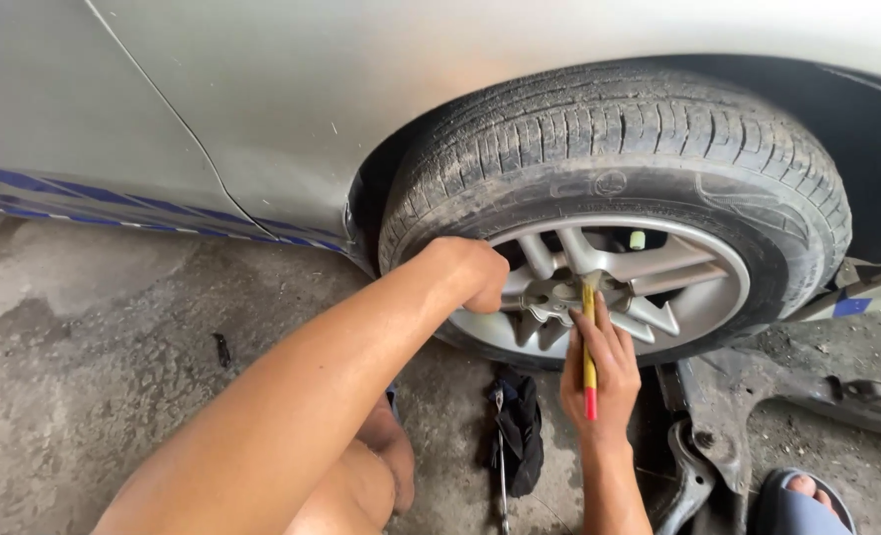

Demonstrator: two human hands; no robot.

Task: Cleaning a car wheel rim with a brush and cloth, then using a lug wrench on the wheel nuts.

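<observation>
Right hand (601, 372): forearm rising from the bottom edge of the view, wrist straight, fingers closed around a yellow-handled tool (589, 347) with a red end. The tool stands nearly upright, its upper end against the hub (559, 293) at the centre of the wheel.

Left hand (478, 272): arm stretched forward across the view from lower left, wrist bent, fingers curled into a fist at the left edge of the rim, beside the hub. Whether it grips anything inside the fist cannot be told.

Alloy wheel (693, 282): silver, spoked, still mounted on the car, tilted toward the viewer. A small pale green valve cap (637, 239) shows between the upper spokes.

Tyre (599, 134): black, worn tread, dusty sidewall, seated under the wheel arch.

Car body (282, 89): silver panel, with a blue stripe (54, 193) running along its lower edge to the left of the wheel.

Floor (84, 347): rough grey concrete, stained. A black cloth (522, 431) lies just below the wheel, between the two arms, with a slim metal tool (501, 461) alongside it.

Lower right: dark metal car parts (718, 436) on the floor, and a foot in a blue sandal (795, 500) at the corner.
</observation>
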